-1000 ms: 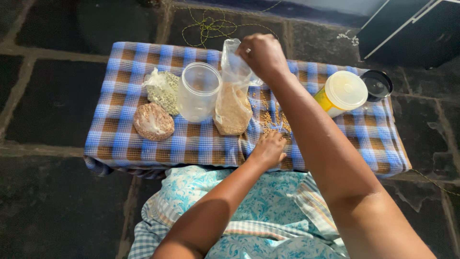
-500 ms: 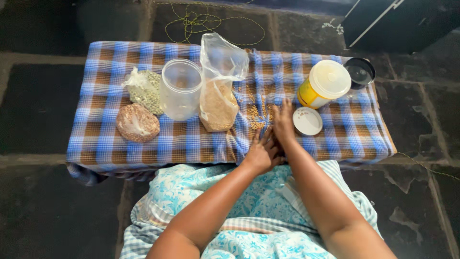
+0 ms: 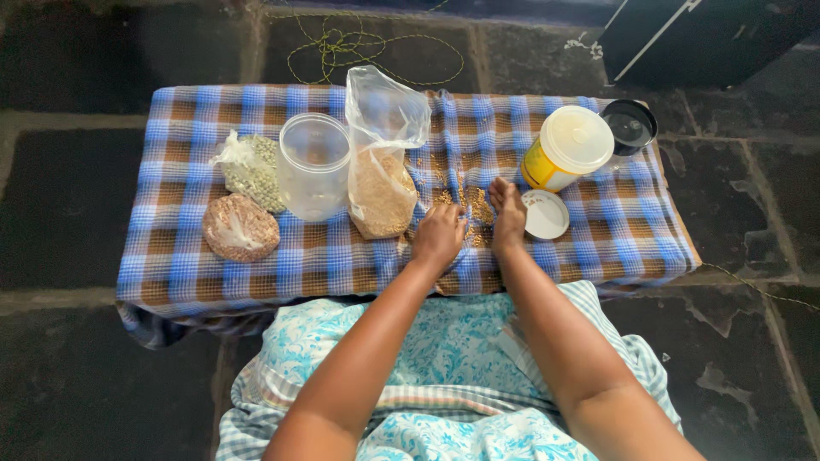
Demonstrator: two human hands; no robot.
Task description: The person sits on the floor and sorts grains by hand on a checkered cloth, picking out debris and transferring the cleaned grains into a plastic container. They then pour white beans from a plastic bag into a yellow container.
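My left hand (image 3: 439, 236) and my right hand (image 3: 508, 215) lie palm-down on the blue and brown checked cloth (image 3: 342, 256), on either side of a patch of spilled tan grains (image 3: 474, 209). Both hands touch the grains with fingers cupped together. Just left of my left hand stands a clear plastic bag of tan grain (image 3: 382, 171), its top open. A small white lid (image 3: 544, 214) lies flat beside my right hand.
An open clear plastic jar (image 3: 313, 166), a tied bag of green pulses (image 3: 251, 169) and a round bag of brown grain (image 3: 241, 227) stand at left. A yellow jar with white lid (image 3: 568, 148) and a dark-lidded container (image 3: 629, 126) are at right. Stone floor surrounds.
My right hand let go of the grain bag's top and came down onto the cloth. Both hands then slid forward onto the spilled grains. The white lid came into view.
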